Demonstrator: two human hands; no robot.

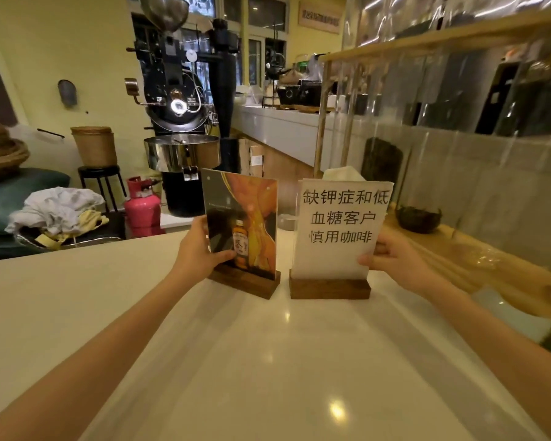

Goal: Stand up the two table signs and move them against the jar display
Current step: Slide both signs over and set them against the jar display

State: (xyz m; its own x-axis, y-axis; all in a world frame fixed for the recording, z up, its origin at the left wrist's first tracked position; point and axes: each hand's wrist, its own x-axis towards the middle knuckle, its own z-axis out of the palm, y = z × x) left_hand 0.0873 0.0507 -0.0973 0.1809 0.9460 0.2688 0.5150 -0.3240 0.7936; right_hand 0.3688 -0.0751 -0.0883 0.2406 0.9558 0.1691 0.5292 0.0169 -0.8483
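Observation:
Two table signs stand upright side by side on the white counter, each in a dark wooden base. The left sign shows an orange picture with a bottle; my left hand grips its left edge. On the right, a white paper sign carries black printed characters, and my right hand pinches its lower right corner. The jar display, a wooden-framed rack of tall clear jars, rises to the right and just behind the white sign.
A dark bowl rests on the display's wooden ledge. Beyond the counter's far edge stand a black coffee roaster, a pink gas cylinder and a pile of cloths. A long white bar runs back along the display.

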